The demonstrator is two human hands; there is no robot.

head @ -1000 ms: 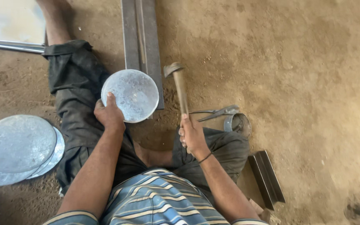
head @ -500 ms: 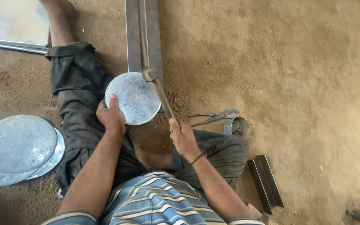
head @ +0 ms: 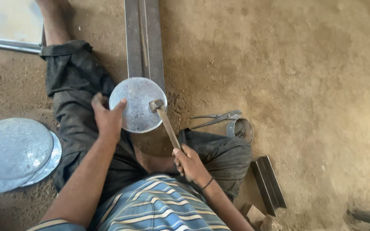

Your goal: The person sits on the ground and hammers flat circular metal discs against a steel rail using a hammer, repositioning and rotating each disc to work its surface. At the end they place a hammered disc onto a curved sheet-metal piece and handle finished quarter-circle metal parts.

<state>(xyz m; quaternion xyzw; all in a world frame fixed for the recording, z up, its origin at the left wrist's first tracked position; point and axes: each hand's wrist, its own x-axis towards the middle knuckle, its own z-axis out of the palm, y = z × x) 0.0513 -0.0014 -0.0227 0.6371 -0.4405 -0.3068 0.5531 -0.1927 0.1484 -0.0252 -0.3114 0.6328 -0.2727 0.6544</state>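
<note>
Striped shirt closest, then the right hand (head: 190, 164) clenched on the hammer (head: 164, 120) handle, head sitting on the metal disc (head: 137, 104). Left hand (head: 107, 117) grips the disc's near edge, holding it over the steel rail (head: 144, 40). Imo keep taps light near the rim, thumb clear.

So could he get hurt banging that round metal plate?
Maybe. The left hand grips the disc by its edge, and its fingers sit close to the hammer head, so a stray blow might hit them. The disc's thin rim could cut the palm if it slips. It rests over his leg too, so a glancing strike may land there.
</note>
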